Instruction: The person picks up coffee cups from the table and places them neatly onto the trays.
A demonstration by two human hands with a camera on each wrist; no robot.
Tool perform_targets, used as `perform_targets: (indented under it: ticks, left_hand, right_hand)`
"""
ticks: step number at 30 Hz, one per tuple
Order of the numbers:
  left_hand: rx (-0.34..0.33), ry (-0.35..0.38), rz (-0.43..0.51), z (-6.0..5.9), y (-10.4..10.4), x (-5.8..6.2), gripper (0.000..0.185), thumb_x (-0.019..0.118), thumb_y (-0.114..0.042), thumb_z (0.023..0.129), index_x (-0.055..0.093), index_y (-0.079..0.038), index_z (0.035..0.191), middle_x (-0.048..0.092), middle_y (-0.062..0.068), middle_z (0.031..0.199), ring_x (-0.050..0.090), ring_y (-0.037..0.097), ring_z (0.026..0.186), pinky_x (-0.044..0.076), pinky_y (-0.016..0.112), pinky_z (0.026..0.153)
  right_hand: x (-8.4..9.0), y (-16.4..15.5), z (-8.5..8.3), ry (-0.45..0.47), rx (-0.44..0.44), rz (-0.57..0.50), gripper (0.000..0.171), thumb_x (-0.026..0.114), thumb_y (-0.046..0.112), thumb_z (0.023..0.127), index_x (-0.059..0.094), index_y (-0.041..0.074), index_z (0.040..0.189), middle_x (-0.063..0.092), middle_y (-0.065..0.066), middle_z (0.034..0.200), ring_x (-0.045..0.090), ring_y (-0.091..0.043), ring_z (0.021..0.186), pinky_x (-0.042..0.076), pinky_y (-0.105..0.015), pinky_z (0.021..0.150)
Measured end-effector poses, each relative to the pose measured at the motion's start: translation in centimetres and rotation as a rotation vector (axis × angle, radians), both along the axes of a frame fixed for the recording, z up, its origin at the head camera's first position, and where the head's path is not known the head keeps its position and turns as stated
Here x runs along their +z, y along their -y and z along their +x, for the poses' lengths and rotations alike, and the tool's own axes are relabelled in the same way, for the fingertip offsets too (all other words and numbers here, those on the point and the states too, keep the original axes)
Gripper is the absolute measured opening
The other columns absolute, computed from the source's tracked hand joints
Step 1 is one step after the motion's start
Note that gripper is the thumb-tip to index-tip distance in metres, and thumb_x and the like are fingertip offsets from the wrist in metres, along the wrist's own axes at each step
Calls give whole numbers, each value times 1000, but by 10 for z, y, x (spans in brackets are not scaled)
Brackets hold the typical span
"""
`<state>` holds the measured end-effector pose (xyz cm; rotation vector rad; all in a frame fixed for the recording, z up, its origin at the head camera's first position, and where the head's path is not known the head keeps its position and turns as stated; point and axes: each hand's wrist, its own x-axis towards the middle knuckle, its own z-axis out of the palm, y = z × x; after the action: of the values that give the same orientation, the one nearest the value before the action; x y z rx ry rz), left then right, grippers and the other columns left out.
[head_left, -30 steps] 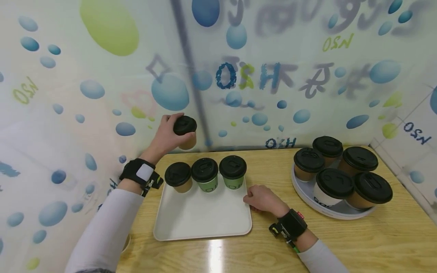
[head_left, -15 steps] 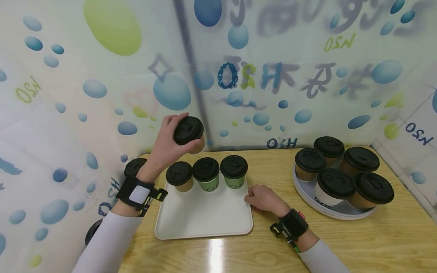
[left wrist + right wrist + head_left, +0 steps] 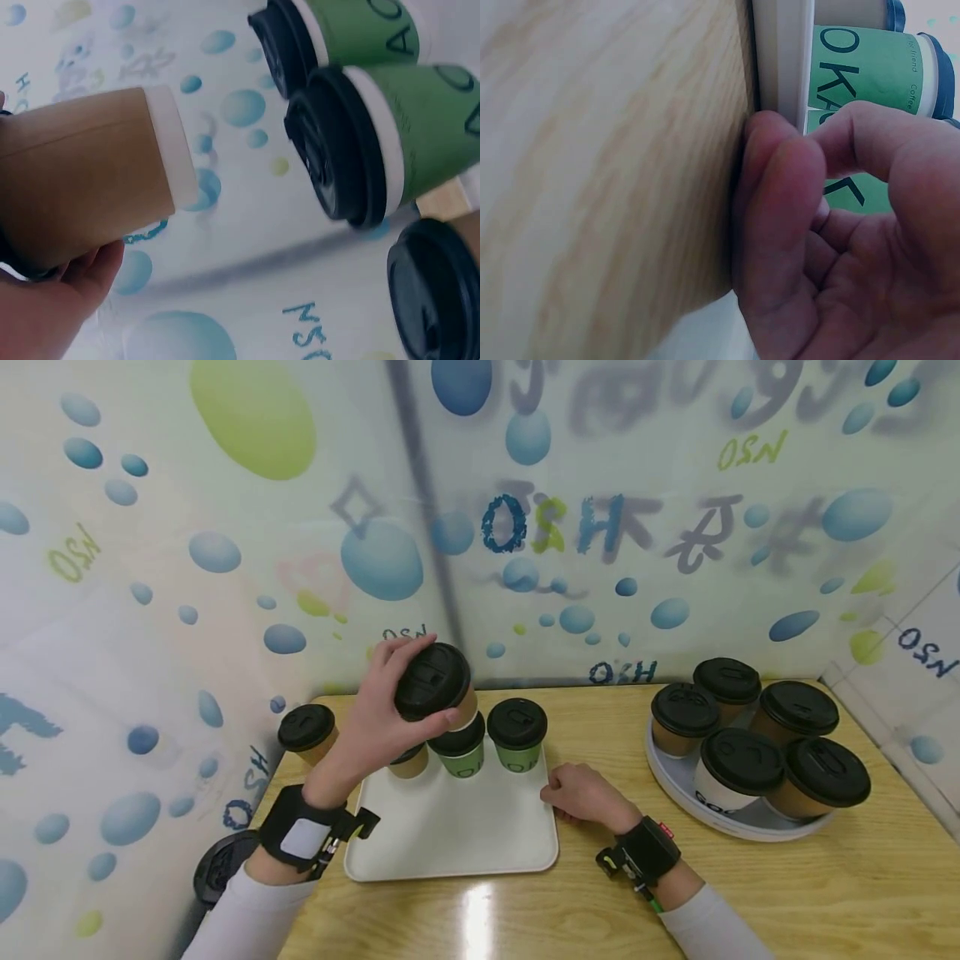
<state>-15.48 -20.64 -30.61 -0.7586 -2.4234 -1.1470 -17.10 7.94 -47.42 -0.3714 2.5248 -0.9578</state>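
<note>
The left hand (image 3: 375, 722) held a brown paper cup with a black plastic lid (image 3: 435, 687) in the air, its grip closed round the cup's side with fingers and thumb curled about it. The cup was tilted, lid toward the camera, above the far left part of the white rectangular tray (image 3: 457, 831). In the left wrist view the same cup's brown wall (image 3: 82, 180) lay against the palm, with its white rim showing.

On the tray stood three lidded cups in a row along the far edge: one brown cup (image 3: 408, 762), mostly hidden behind the held cup and hand, and two green paper cups with black lids, the middle one (image 3: 459, 752) and the right one (image 3: 517, 735).

The right hand (image 3: 581, 795) rested on the light wooden surface (image 3: 750, 893) at the tray's right edge. Its grip was loosely curled, and the fingertips (image 3: 772, 150) pressed against the tray's rim (image 3: 784, 52), with nothing enclosed.

One more brown cup with a black lid (image 3: 307, 735) stood on the surface to the left of the tray, apart from it. A round white tray (image 3: 678, 785) on the right, well apart from the hands, carried five black-lidded cups: four brown and one white (image 3: 731, 772). A black round object (image 3: 221, 872) lay below the surface's left edge; what it was could not be told.
</note>
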Motion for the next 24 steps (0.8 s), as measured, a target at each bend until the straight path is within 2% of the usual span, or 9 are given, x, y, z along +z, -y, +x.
perform_targets:
  ticks: [5, 11, 17, 21, 24]
  left_hand:
    - [-75, 4, -25, 14, -6, -9, 83, 85, -40, 84, 47, -20, 155, 42, 10, 145, 50, 28, 127, 48, 54, 97]
    - [-139, 56, -45, 29, -18, -24, 88, 89, -30, 82, 44, -22, 157, 42, 7, 149, 49, 26, 132, 45, 56, 104]
    - [-195, 167, -79, 38, -32, -55, 92, 93, -28, 78, 46, -19, 156, 43, 4, 149, 48, 25, 134, 44, 54, 108]
    - [-207, 260, -115, 42, -39, -77, 90, 92, -33, 79, 46, -19, 156, 42, 3, 150, 48, 26, 135, 45, 54, 106]
    - [-210, 298, -132, 42, -42, -90, 89, 92, -35, 79, 47, -18, 155, 42, 4, 150, 50, 28, 134, 47, 55, 104]
  right_hand:
    - [0, 0, -1, 1, 4, 6, 27, 66, 15, 98, 62, 11, 72, 60, 0, 62, 52, -14, 51, 38, -24, 49]
    - [0, -1, -1, -1, 4, 1, 28, 65, 14, 97, 62, 10, 70, 60, 0, 60, 53, -13, 50, 38, -24, 48]
    - [-1, -1, -1, -16, 11, 1, 28, 64, 14, 96, 61, 10, 69, 60, 1, 59, 53, -12, 49, 37, -24, 47]
    - [-2, -1, -2, -11, 5, 5, 28, 64, 14, 97, 60, 10, 69, 60, 1, 59, 53, -13, 50, 37, -24, 47]
    - [-2, -1, -2, -8, 5, 2, 28, 64, 14, 97, 60, 10, 70, 60, 1, 59, 53, -13, 50, 37, -24, 48]
